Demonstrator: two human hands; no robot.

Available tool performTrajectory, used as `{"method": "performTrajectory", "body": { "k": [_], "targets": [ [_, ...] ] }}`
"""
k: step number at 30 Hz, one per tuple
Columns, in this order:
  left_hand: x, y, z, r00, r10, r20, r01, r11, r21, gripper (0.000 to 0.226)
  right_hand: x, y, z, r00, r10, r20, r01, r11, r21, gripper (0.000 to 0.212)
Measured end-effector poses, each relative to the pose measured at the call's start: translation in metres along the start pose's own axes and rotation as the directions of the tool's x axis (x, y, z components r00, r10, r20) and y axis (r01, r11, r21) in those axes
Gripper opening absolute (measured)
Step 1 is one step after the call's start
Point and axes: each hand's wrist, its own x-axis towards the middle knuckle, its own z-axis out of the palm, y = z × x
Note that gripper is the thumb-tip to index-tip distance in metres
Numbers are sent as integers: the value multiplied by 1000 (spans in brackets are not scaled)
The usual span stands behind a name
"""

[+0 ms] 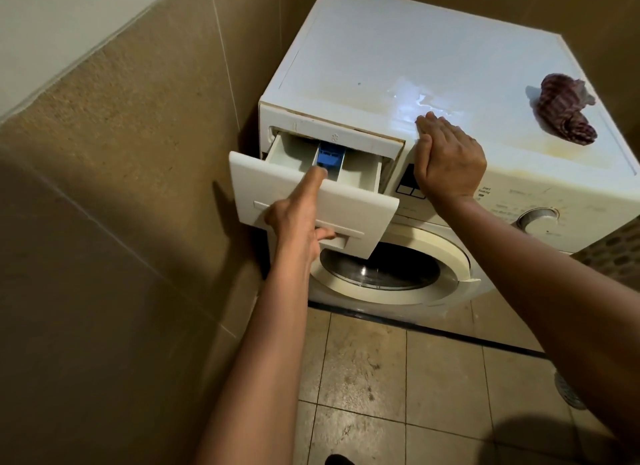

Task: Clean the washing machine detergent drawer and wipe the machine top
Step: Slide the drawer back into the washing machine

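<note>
Plastic, so light and stiff by our judgement, makes the detergent drawer (346, 201), standing partway out of the machine's front; brittle at the blue tab (329, 155), best held by the front recess; our left hand (298, 219) grips that front, forefinger straight on the tab, thumb hooked in the recess; our right hand (448, 160) lies flat, fingers relaxed, on the machine top (398, 49) beside a wet patch (422, 99); crumpled cloth (564, 111) farther right; tiled wall (121, 187) close beside.
</note>
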Motion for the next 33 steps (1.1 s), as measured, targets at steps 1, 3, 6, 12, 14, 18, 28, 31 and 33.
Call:
{"method": "performTrajectory", "body": {
  "k": [1,3,6,12,14,18,28,31,33],
  "targets": [
    [6,4,9,1000,-9,-1,9,1000,-11,82,0,1,0,1000,-6,-5,6,1000,0,40],
    [18,11,22,1000,-15,3,15,999,-31,88,0,0,2,1000,-12,-11,12,1000,4,40],
    [30,15,37,1000,-20,-6,19,999,-47,92,0,2,4,1000,-14,-12,13,1000,-6,41],
    [36,23,54,999,-16,-29,15,999,-35,102,-1,2,4,999,-35,-4,34,999,-24,43],
    [36,25,58,999,-19,-43,18,999,-27,103,-1,3,4,999,-49,-24,49,998,-28,41],
    [38,28,64,999,-11,-39,12,1000,18,103,-2,2,4,997,-68,-41,66,997,-34,44],
    [47,37,79,997,-19,-74,28,993,113,112,-1,2,3,993,-101,-68,96,993,-73,43],
    [49,38,82,996,-5,-87,16,992,127,111,-1,2,2,994,-102,-50,97,992,-81,43],
    [51,38,84,995,-6,-95,19,991,132,109,-1,1,2,995,-95,-35,92,993,-78,43]
  ]
}}
